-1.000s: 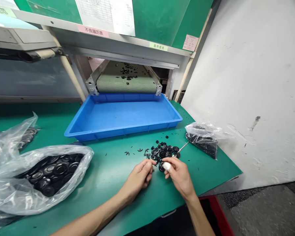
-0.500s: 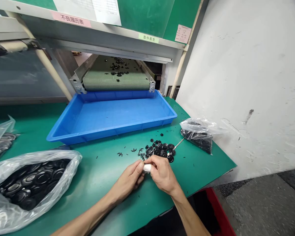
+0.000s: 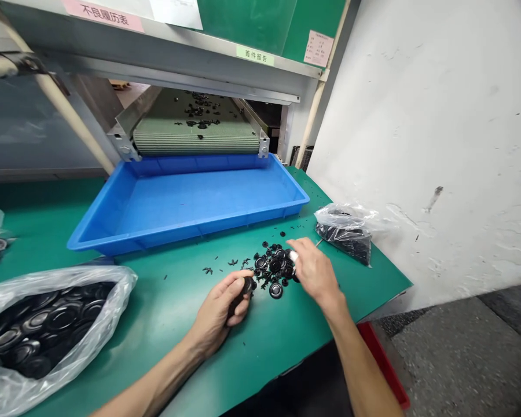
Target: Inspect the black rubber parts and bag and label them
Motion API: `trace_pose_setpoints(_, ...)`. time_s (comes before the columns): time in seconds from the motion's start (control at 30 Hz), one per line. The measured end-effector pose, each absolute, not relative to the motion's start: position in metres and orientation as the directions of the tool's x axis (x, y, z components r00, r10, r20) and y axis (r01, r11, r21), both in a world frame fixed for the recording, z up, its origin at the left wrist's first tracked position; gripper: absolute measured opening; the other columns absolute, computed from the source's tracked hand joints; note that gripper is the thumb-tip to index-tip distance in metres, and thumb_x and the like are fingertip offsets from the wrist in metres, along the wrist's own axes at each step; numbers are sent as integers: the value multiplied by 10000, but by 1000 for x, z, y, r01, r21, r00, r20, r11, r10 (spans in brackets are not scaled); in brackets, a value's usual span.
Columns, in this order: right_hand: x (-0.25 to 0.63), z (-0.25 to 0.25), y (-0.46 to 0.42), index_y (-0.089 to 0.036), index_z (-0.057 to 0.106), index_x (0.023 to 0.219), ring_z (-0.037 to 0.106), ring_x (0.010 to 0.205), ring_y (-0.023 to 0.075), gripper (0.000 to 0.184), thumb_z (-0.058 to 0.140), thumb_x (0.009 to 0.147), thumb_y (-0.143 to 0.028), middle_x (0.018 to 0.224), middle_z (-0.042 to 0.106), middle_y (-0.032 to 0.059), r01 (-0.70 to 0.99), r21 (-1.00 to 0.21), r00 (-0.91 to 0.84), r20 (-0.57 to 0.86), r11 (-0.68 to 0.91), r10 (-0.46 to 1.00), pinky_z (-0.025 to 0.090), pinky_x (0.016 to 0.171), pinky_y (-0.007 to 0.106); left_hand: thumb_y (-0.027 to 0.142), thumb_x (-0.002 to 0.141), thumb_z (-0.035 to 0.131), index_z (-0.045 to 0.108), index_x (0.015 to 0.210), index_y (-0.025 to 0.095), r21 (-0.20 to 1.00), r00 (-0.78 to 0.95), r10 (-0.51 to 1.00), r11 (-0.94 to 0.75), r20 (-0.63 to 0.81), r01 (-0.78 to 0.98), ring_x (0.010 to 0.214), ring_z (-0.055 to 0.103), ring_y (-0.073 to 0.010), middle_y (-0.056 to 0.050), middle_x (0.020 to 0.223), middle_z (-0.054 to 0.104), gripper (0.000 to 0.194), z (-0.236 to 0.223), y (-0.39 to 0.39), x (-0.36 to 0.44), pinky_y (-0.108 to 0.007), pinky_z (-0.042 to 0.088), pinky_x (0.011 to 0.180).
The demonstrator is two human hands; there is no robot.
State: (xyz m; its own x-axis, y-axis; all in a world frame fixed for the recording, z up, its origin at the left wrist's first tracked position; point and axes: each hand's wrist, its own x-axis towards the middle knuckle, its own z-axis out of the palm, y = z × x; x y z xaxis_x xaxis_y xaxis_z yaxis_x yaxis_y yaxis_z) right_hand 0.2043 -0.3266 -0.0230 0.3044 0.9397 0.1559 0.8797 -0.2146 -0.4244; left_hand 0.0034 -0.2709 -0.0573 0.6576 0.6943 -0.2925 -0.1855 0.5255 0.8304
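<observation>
A small pile of black round rubber parts (image 3: 272,265) lies on the green table mat (image 3: 178,313). My left hand (image 3: 221,310) is curled around one or more black parts (image 3: 242,289) just left of the pile. My right hand (image 3: 310,269), with white tape on a fingertip, reaches over the pile's right side with fingers bent down onto the parts. One lone black disc (image 3: 276,289) lies between the hands.
A blue tray (image 3: 113,231) sits beyond the pile under a green conveyor belt (image 3: 195,139) carrying scattered black bits. A clear bag of black discs (image 3: 47,324) lies at the left. A smaller bag of black scraps (image 3: 347,231) lies at the right, near the table edge.
My hands were pressed together working one part. They have separated: the right hand moved forward to the pile, the left stays back with parts in its grip. The camera tilted slightly.
</observation>
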Motion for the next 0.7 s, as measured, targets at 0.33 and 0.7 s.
trace_pose_setpoints(0.33,244,-38,-307,-150,616,1185,616,933,216,456,351,835,-25,1037,630,137,922,-270,311,88,-278,946,452,824,313,285,842,589,593,792,130,566,667,663,711,-341,-417,482,410,-37,-25,762,530,164,-54,-258,1,-92,260,285)
trace_pose_setpoints(0.7,187,-47,-321,-128,639,1039,660,646,144,388,692,724,-347,811,683,58,-75,-992,381,-123,-102,916,551,611,260,334,783,673,573,852,162,731,724,624,635,-293,-251,430,265,-16,71,591,374,210,-56,-266,3,-108,142,338)
